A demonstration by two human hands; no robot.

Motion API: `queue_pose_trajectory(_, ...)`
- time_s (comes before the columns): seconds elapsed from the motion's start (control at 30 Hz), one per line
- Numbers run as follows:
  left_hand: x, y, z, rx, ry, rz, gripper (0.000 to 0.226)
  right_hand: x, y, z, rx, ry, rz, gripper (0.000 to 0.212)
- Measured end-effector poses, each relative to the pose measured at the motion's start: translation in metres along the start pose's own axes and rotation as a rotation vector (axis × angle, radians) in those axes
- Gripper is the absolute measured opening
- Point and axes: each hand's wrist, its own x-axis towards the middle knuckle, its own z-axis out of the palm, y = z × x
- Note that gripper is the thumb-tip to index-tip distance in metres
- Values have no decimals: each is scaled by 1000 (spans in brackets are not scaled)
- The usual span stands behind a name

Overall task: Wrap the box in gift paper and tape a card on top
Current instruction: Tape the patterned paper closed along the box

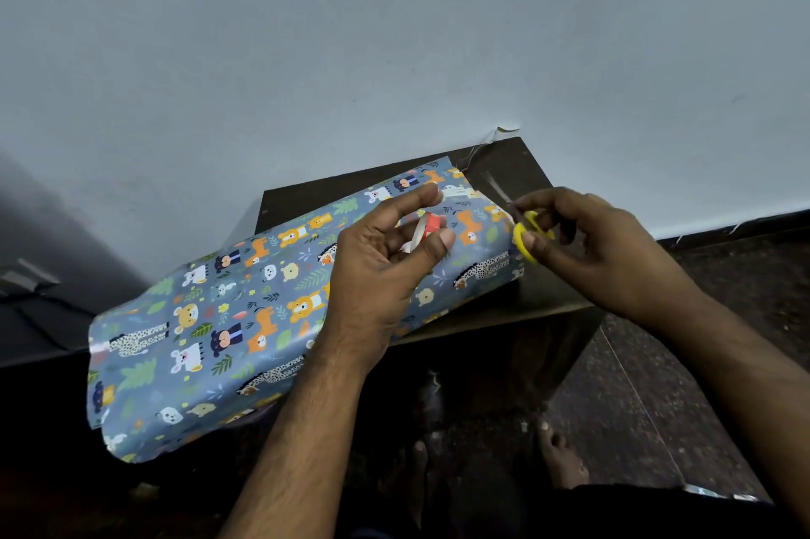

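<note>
1. Head view, the only one I have: the box [280,310] lies wrapped in animal-print gift paper [144,367] on the small dark counter [521,170], its near-left end overhanging the counter edge, with loose paper sticking out past that end.

2. My left hand [385,271] hovers over the top of the box, thumb and fingers curled round a small tape roll [431,225] with an orange core; a short white tail of tape hangs from it.

3. My right hand [600,249] is closed on yellow-handled scissors [528,233], fingers through the loops, blades pointing up and away toward the far right end of the box. Whether the blades are parted I cannot tell; they are blurred.

4. I judge the step in hand to be cutting a strip of tape. To do it well, I would pull the tail taut and bring the blades square across it.

5. Keep the cut strip off the paper until it sits over a seam, since it could tear the print if lifted again.

6. The overhanging end may tip the box; I would slide it further onto the counter before pressing down.

7. No card is visible.
</note>
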Motion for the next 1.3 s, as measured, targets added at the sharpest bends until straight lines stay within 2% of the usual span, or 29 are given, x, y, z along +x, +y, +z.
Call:
queue_pose_trajectory(0.07, -1, 0, 2, 14, -5, 1, 39, 2, 4, 3, -121, 38, 119, 25)
queue_pose_trajectory(0.17, -1, 1, 4, 44, 1, 17, 40, 3, 10, 8, -341, -46, 277, 21)
queue_pose_trajectory(0.27, -2, 1, 7, 78, -3, 31, 42, 4, 7, 14, -423, -93, 375, 12)
queue_pose_trajectory(0.33, -2, 0, 8, 109, 4, 43, 43, 5, 3, 18, -467, -106, 405, 8)
queue_pose_trajectory(0.43, -2, -1, 9, 142, 6, 69, 43, 5, 2, 24, -555, -173, 379, 14)
queue_pose_trajectory(0.5, -2, -3, 8, 158, -1, 90, 44, 5, 2, 27, -574, -124, 357, 15)
queue_pose_trajectory(0.6, -1, -5, 10, 195, -5, 127, 48, 8, -7, 23, -424, 177, 218, 13)
queue_pose_trajectory(0.67, -1, -5, 12, 217, -10, 158, 50, 9, -21, 21, -134, 295, 123, 15)
queue_pose_trajectory(0.73, -1, -6, 15, 228, -21, 188, 51, 9, -33, 26, 115, 231, 127, 20)
queue_pose_trajectory(0.83, -1, -6, 21, 216, -59, 211, 50, 6, -40, 34, 303, 47, 156, 24)
queue_pose_trajectory(0.97, -1, -7, 24, 185, -87, 184, 50, 7, -43, 28, 586, 21, 174, 21)
queue_pose_trajectory(1.07, -3, -7, 26, 161, -122, 151, 53, 7, -39, 27, 634, -6, 183, 21)
queue_pose_trajectory(1.17, -6, -3, 30, 79, -149, 74, 65, 7, -37, 26, 641, -29, 200, 18)
queue_pose_trajectory(1.3, -6, -2, 30, 35, -184, 65, 73, 8, -37, 24, 632, -15, 192, 17)
